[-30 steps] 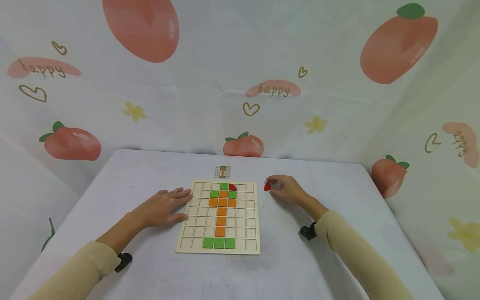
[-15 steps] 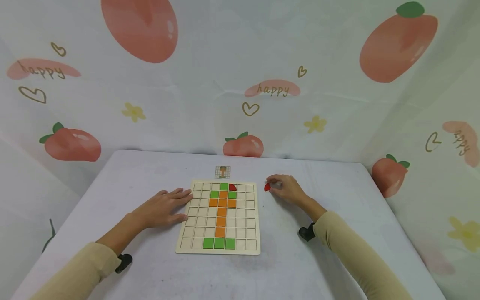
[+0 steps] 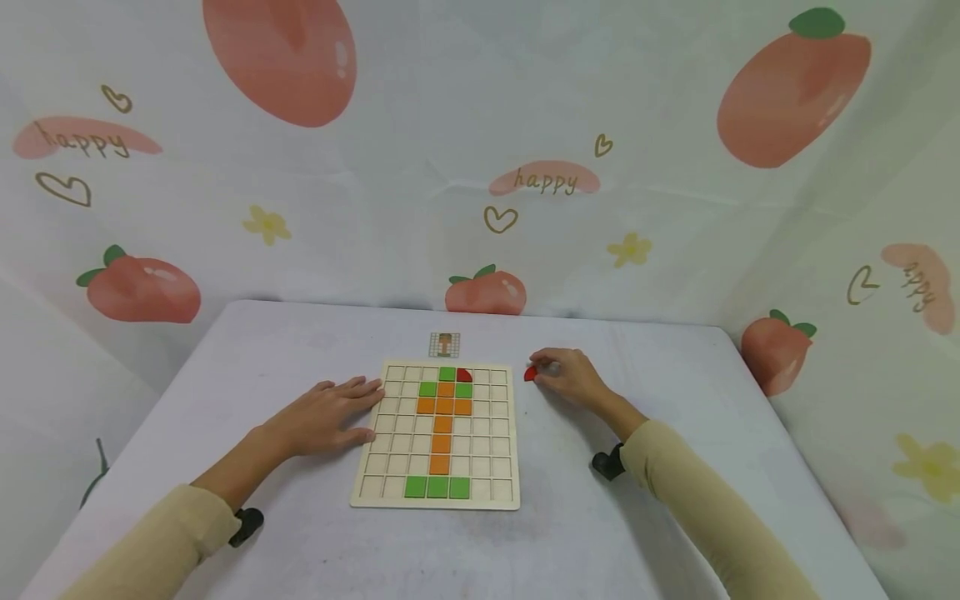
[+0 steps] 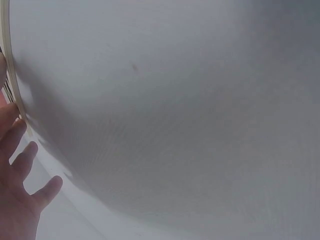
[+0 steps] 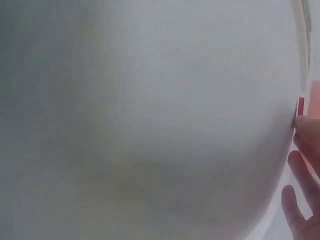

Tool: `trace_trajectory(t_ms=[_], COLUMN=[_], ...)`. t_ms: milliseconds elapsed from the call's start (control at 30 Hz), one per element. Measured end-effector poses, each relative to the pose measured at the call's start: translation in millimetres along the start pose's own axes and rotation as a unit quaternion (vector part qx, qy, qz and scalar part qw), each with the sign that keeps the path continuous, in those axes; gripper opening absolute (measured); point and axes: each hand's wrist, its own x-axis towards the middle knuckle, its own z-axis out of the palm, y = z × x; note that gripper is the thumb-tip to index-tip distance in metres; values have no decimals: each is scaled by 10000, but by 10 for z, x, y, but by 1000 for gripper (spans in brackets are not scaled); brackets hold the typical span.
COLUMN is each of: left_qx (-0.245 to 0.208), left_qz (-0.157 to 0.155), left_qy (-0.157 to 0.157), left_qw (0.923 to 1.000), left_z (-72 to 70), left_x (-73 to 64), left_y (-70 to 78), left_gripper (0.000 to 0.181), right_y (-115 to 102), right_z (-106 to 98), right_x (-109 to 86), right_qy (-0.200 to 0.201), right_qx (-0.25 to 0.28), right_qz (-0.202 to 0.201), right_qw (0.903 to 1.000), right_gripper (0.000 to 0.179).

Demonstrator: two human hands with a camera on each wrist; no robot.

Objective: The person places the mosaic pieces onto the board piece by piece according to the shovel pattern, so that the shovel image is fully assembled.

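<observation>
My left hand [image 3: 322,419] rests at the left edge of a pale grid board [image 3: 480,450], fingers spread and touching the rim. In the left wrist view its fingertips lie along the board's side. To the right of the board, my right hand [image 3: 573,377] pinches a red quarter-round tile [image 3: 531,373] between thumb and fingers; the right wrist view shows a red sliver of that tile [image 5: 301,106] at the fingertips. On the board, orange tiles [image 3: 444,406] form a cross shape, green tiles [image 3: 437,487] line the bottom, and another red quarter-round tile [image 3: 464,376] sits in the top row.
Behind the board lies a small pattern card [image 3: 445,345] with a printed grid. A white cloth covers the table [image 3: 285,350]. A printed curtain [image 3: 390,217] hangs beyond its back edge. Each sleeve carries a black wrist device [image 3: 608,462].
My right hand has shifted slightly left toward the board with the red quarter-round tile. The left hand stays at the board's edge.
</observation>
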Motion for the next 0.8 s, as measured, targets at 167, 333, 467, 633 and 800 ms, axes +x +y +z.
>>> trace_trajectory(t_ms=[167, 333, 467, 633, 800], left_qx=[-10, -16, -34, 24, 0], left_qz=[-32, -3, 42, 53, 68], left_qy=[3, 28, 84, 106, 121], left_qw=[10000, 10000, 10000, 9999, 9999], left_z=[2, -3, -2, 12, 11], left_x=[-4, -1, -3, -2, 2], left_y=[0, 9, 16, 10, 4], left_gripper=[71, 71, 70, 70, 71], right_y=[-125, -265, -372, -477, -596], right_z=[23, 72, 125, 201, 288], right_x=[100, 202, 277, 362, 435], right_qy=[18, 31, -39, -65, -32], right_qx=[-88, -50, 57, 123, 106], right_qz=[28, -17, -53, -108, -290], right_qw=[10000, 10000, 10000, 9998, 9995], right_gripper=[28, 31, 33, 34, 32])
